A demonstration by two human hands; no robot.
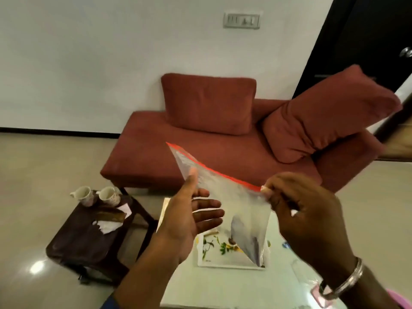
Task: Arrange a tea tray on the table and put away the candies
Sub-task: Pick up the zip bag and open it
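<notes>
1. Both hands hold a clear zip-lock bag (234, 204) with an orange-red seal strip up over the white table (223, 286). The right hand (305, 210) pinches the bag's top corner at the seal between thumb and fingertips, wrist bent inward, a metal bangle (347, 282) on the forearm. The left hand (189, 217) is spread, palm turned toward the bag, thumb pressed against the bag's near face and fingers fanned loosely beside it; it is not clamped on the bag.

2. Likely risks: only one corner is firmly gripped, so the limp bag could twist or slip from the left thumb, and the mouth may stay stuck shut. Whether any candies are inside I cannot tell.

3. Below the bag, a white tray (214, 255) with a leaf print lies on the table; the bag's bottom corner hangs just above it.

4. Left of the bag, a dark side table (84, 237) carries two patterned cups (98, 195) and torn paper.

5. Beyond the bag stands a red sofa (156, 157) with two cushions.
</notes>
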